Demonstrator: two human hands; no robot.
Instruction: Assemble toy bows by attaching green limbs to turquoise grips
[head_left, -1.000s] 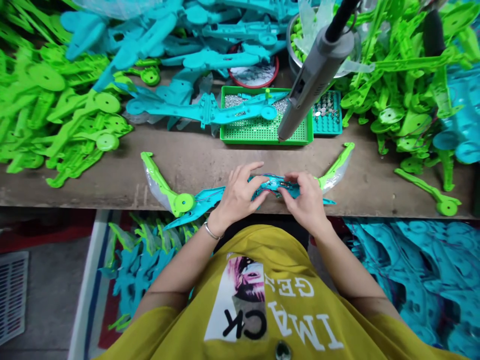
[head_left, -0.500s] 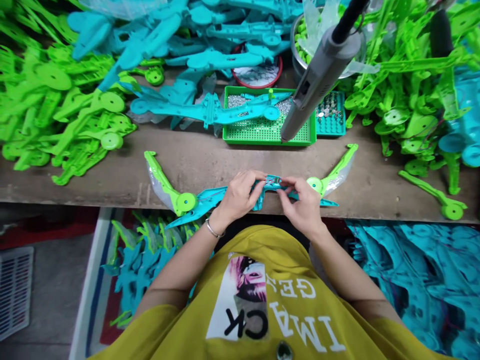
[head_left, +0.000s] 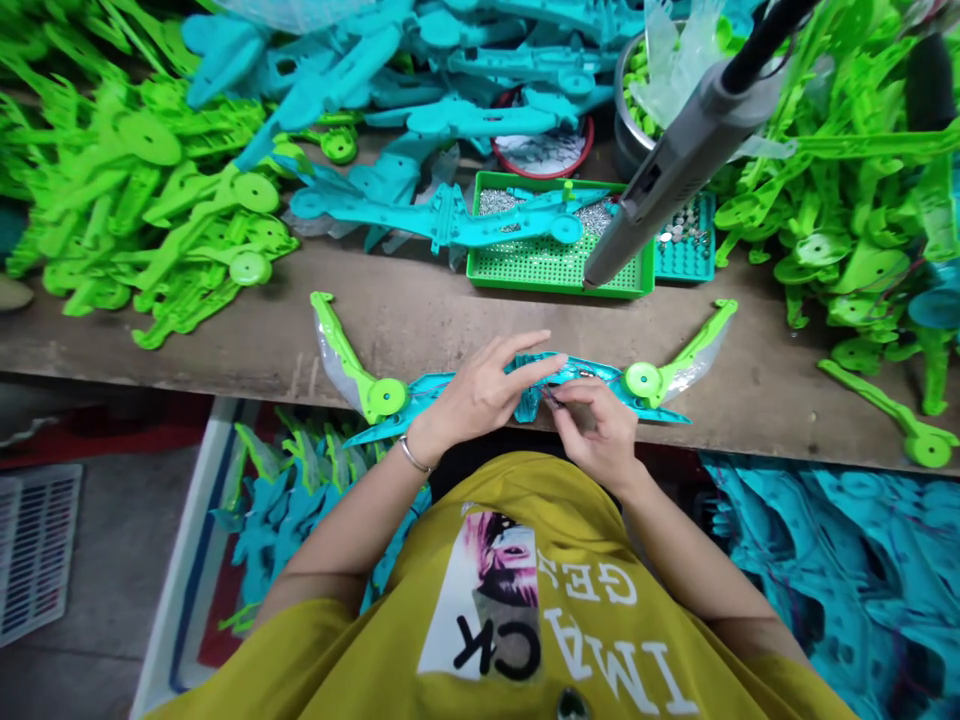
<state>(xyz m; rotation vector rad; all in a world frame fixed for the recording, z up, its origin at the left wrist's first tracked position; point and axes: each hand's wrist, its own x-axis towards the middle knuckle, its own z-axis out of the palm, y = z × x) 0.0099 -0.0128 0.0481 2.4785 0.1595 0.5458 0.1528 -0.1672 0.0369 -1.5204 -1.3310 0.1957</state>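
Blue plastic forms the one long, winged shell lying along the near edge of the counter, its ridged, hollow body tapering to a point at either end. Over its middle is the left hand, grip loose and fingers stretched out; the right hand has its grip closed, thumb and fingertips pinching thin dark wires at the shell. Two green plastic arms flank it, one per side, each slim and bent away, with one round disc at its inner end and crinkled translucent film along its outer side.

Beyond the shell sits one rectangular green tray with a perforated floor, holding tiny silvery metal pieces; another blue shell rests partly across it. One smaller blue tray beside it carries round metal bits. One grey powered screwdriver hangs slanted over the green tray. Farther back are one red-rimmed round dish and one metal bowl with green pieces. Two tangled heaps of green parts, one left and one right, are too jumbled to count. One single green arm lies at the right. Worn, scuffed wood surfaces the counter.
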